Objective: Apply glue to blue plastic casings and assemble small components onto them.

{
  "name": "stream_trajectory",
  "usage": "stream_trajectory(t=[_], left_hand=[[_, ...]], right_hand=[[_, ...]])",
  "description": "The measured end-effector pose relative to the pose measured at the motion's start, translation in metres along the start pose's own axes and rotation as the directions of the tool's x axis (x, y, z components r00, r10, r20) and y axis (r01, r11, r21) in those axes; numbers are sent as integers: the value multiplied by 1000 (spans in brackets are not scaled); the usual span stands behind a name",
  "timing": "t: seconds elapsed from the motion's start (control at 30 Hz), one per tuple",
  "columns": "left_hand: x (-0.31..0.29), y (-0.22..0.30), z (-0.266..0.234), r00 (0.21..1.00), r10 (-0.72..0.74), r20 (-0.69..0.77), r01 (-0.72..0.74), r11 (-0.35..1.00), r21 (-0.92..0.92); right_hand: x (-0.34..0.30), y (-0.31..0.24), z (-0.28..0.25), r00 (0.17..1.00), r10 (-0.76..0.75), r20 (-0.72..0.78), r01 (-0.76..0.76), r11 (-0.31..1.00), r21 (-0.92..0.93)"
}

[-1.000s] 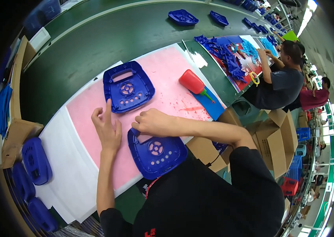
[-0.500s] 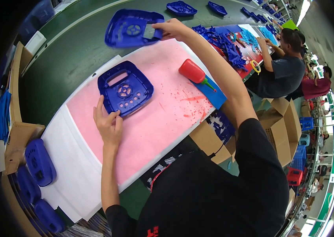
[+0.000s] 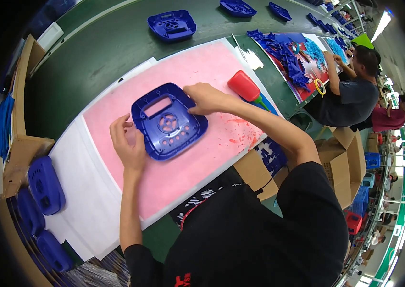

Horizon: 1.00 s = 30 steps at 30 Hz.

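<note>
A blue plastic housing (image 3: 179,112), a shallow shell with a rectangular window, a round grille and a row of holes, lies before me over the pink sheet (image 3: 183,182). My right hand (image 3: 208,99) grips its upper right edge between thumb and fingers. At the left edge is my left hand (image 3: 128,146), fingers curved and apart, the thumb beside the rim; whether it touches is hard to tell. A red squeeze bottle (image 3: 244,85) with a green nozzle lies to the right of the housing. Farther off, another blue housing (image 3: 172,24) rests on the green conveyor belt (image 3: 92,62).
Several blue housings (image 3: 46,185) stand at the left by a cardboard box wall (image 3: 18,110). More blue housings (image 3: 238,7) sit along the belt. A pile of blue parts (image 3: 286,60) and a co-worker (image 3: 348,91) are at the right. An open carton (image 3: 341,155) stands on the right side.
My right hand has left a housing on the belt and come back to grip the one before me. That housing has shifted right and turned slightly. My left fingers have come off its near edge.
</note>
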<state>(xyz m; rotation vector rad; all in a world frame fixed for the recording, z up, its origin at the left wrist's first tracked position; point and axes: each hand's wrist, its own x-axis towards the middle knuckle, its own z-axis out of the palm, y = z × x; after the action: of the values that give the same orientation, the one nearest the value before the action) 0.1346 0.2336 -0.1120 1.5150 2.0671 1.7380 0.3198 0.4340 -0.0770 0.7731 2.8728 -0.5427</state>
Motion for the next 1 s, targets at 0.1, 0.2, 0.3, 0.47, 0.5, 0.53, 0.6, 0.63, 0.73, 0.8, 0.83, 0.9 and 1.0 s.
stream_trajectory(t=[0.1, 0.2, 0.3, 0.47, 0.5, 0.53, 0.6, 0.63, 0.73, 0.8, 0.83, 0.9, 1.0], left_hand=[[-2, -2, 3, 994, -76, 84, 78, 997, -27], [0, 3, 0, 968, -126, 219, 141, 989, -53], [0, 3, 2, 948, -119, 295, 125, 992, -1], [-2, 1, 6, 942, 80, 326, -92, 996, 22], [-2, 1, 5, 945, 74, 319, -87, 996, 27], [-2, 2, 3, 943, 70, 324, -78, 997, 14], [-5, 0, 2, 942, 58, 329, -63, 998, 7], [-7, -3, 3, 937, 47, 346, -67, 997, 48], [-6, -1, -1, 920, 24, 391, -63, 994, 88], [-6, 2, -1, 924, 81, 375, -109, 993, 54], [-4, 3, 2, 924, 80, 375, -107, 993, 50], [1, 7, 4, 913, 97, 396, -97, 995, -20], [1, 6, -2, 917, 110, 384, -120, 993, 2]], right_hand=[[-42, -6, -31, 998, 62, 25, -62, 998, 25], [-73, 18, -51, 913, 171, -369, -257, 946, -197], [-89, 51, -61, 782, 301, -545, -559, 725, -403], [-90, 85, -46, 879, 434, -198, -474, 843, -253], [-89, 86, -46, 883, 426, -196, -465, 847, -257], [-89, 82, -46, 893, 404, -196, -445, 854, -269], [-89, 79, -54, 908, 374, -187, -415, 861, -293], [-91, 80, -64, 914, 363, -181, -403, 863, -303], [-94, 60, -111, 899, 383, -210, -395, 919, -13], [-92, 55, -132, 910, 338, -240, -279, 928, 249], [-95, 51, -142, 911, 340, -234, -211, 871, 444], [-96, 53, -143, 869, 258, -423, 82, 768, 636], [-75, 44, -104, 803, 178, -569, 440, 467, 767]])
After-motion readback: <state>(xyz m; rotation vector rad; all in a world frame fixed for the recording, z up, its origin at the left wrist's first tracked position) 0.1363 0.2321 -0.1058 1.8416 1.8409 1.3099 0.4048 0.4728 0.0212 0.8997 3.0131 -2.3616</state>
